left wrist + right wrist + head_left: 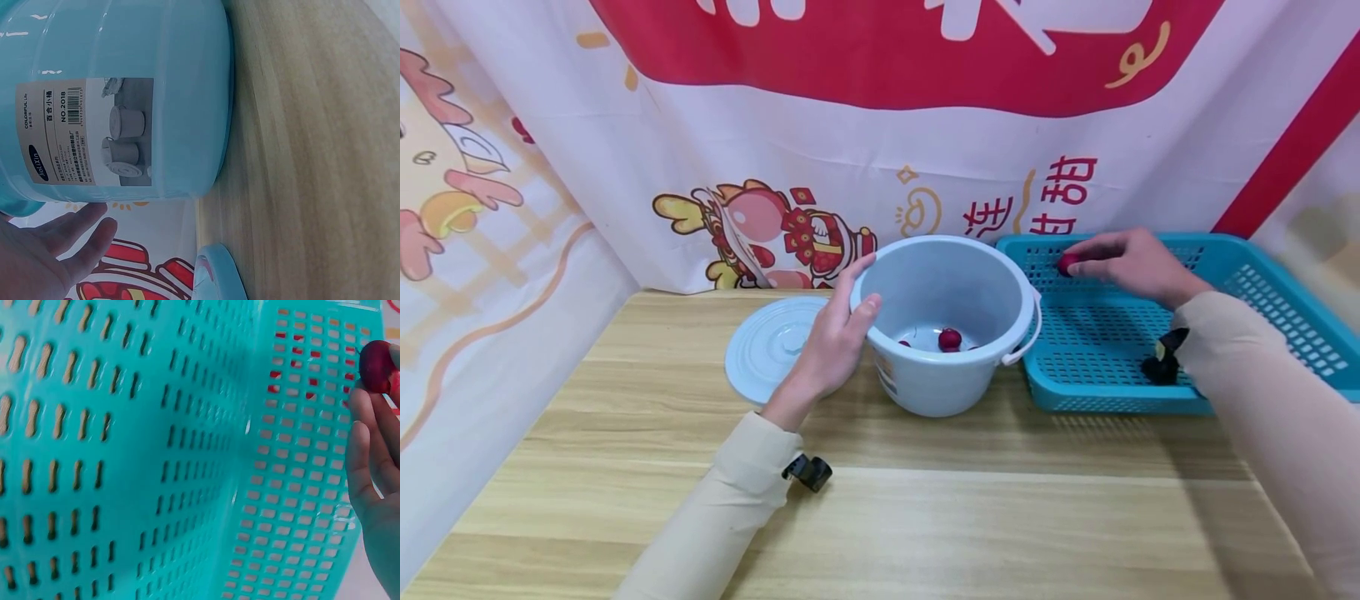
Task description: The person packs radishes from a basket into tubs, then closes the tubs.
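A pale blue bucket (936, 379) stands upright, with a dark red cherry (950, 339) on its floor and bits of other red ones partly hidden by the near rim. My left hand (835, 342) holds the bucket's left rim, thumb at the top edge and fingers along the outside. Over the left part of the teal basket (1120, 403), my right hand (1138, 267) pinches another dark red cherry (377, 367) between thumb and fingertips. The basket's back wall is behind that cherry.
A round pale blue lid (767, 354) lies on the wooden table (925, 517), left of the bucket. The bucket's white handle (1026, 342) hangs at its right, close to the basket. A printed cloth (850, 150) hangs right behind.
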`<state>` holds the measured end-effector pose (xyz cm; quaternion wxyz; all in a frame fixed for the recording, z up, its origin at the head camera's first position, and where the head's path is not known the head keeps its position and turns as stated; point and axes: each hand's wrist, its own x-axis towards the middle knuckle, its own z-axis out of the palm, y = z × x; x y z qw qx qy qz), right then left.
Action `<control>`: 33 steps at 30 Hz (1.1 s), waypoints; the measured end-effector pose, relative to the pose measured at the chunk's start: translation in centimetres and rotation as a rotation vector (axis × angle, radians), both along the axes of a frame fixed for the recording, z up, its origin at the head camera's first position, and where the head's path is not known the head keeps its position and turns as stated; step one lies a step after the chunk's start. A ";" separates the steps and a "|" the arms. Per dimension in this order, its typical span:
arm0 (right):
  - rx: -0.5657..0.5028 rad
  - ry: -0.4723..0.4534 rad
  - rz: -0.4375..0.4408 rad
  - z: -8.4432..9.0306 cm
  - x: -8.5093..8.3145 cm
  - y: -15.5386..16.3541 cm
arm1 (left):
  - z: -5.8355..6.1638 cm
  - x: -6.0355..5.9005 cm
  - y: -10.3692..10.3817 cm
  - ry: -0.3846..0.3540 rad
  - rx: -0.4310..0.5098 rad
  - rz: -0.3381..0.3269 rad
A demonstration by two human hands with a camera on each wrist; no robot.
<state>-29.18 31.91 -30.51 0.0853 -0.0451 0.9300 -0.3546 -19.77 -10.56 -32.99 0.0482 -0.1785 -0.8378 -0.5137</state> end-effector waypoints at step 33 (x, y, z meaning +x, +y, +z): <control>-0.146 0.280 0.082 4.5 2.9 -8.2 | 0.0 0.1 0.0 0.004 0.005 -0.001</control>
